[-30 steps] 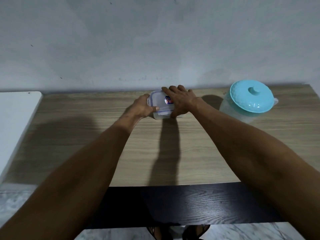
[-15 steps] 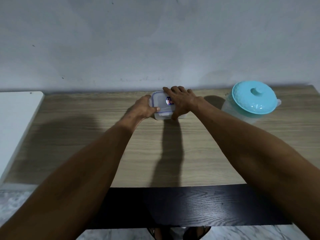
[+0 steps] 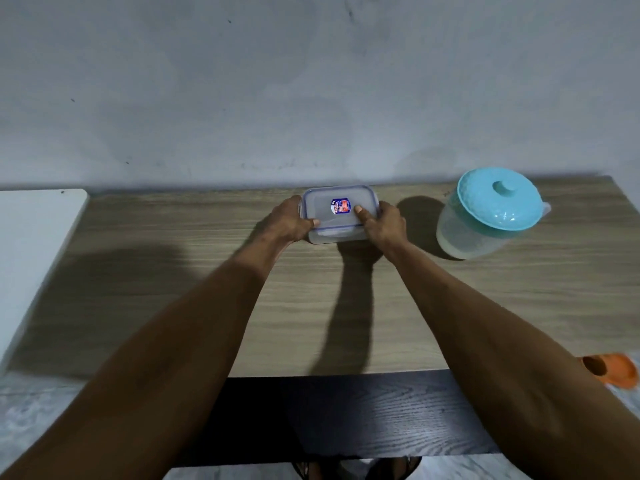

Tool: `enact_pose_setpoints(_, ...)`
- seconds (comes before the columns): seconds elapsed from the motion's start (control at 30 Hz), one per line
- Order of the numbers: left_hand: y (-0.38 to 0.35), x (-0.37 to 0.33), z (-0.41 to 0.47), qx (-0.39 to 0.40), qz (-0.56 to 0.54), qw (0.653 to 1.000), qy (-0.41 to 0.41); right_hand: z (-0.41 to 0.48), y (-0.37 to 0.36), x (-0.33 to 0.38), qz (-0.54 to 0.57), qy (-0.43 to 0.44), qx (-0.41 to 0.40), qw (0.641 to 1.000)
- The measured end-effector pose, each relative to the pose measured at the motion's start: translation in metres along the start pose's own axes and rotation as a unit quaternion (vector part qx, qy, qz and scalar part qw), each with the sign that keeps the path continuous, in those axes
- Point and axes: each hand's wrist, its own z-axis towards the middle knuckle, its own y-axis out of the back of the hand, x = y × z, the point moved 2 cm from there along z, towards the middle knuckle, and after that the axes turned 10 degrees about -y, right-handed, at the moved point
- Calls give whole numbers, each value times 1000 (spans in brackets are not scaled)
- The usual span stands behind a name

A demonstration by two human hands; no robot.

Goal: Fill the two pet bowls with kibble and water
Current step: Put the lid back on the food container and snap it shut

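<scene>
A clear rectangular container (image 3: 336, 202) with a blue-rimmed snap lid and a small sticker stands near the wall at the back of the wooden table (image 3: 173, 289). My left hand (image 3: 289, 223) grips its left side, thumb on the lid. My right hand (image 3: 384, 225) grips its right side, thumb also on the lid. What is inside the container cannot be made out. To the right stands a translucent pitcher (image 3: 485, 220) with a turquoise lid. No pet bowl is in sight on the table.
A white surface (image 3: 31, 244) adjoins the table on the left. An orange object (image 3: 613, 374) shows at the right, below the table's front edge. A dark wood panel (image 3: 346, 417) runs under the front edge. The grey wall stands right behind the table.
My right hand has come off the top of the lid and now holds the container's right side. The sticker on the lid is uncovered. The left hand has kept its hold.
</scene>
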Motion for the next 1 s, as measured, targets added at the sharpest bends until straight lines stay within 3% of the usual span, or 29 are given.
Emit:
enact_pose_setpoints(0.33,-6,-15,-18,-95,61,991,74,4,7,8,46,-51,18,997)
enact_pose_setpoints(0.53,-10,-19,-17,-105,47,990,82,2,6,7,65,-63,22,996)
enact_pose_setpoints(0.83,-18,-16,-15,-121,-130,974,143,-2,4,8,76,-59,15,995)
enact_pose_setpoints(1.0,-22,-15,-16,-142,-138,970,139,-2,4,6,71,-59,11,996)
